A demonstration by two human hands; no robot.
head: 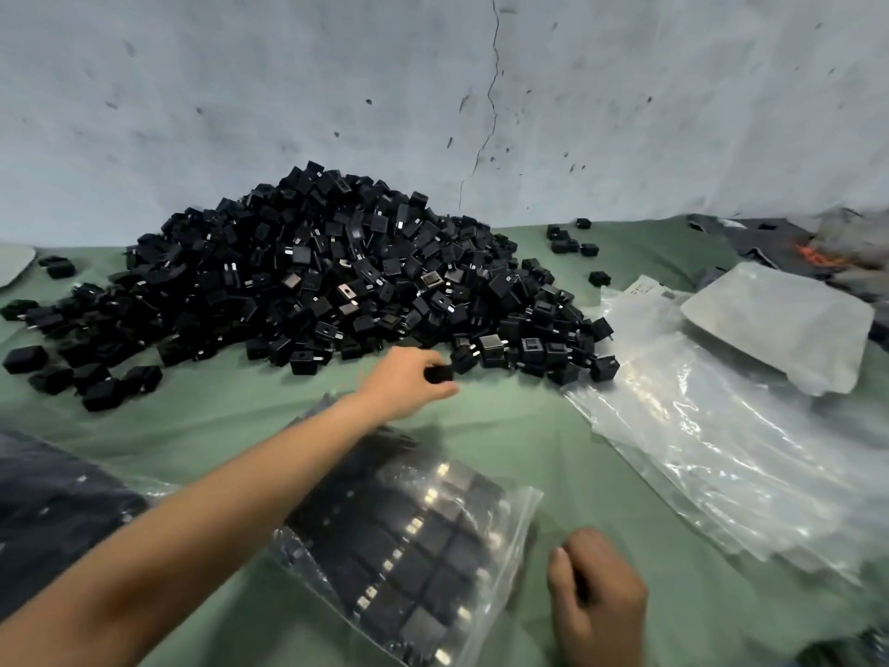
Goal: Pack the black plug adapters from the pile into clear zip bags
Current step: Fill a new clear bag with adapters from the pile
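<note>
A big pile of black plug adapters [317, 276] lies on the green cloth against the wall. My left hand [406, 380] reaches to the pile's near edge and pinches one black adapter [438, 374] between thumb and fingers. Under my left forearm lies a clear zip bag [409, 541] packed with rows of adapters, its open end toward my right hand. My right hand [596, 599] rests low on the cloth beside that bag with its fingers curled; something dark shows between them, but I cannot tell what it is.
A stack of empty clear zip bags [712, 440] spreads at the right, with a greyish flat packet [779, 320] behind it. Loose adapters [570, 245] lie scattered behind and left of the pile. Dark filled bags [53, 517] sit at the left edge.
</note>
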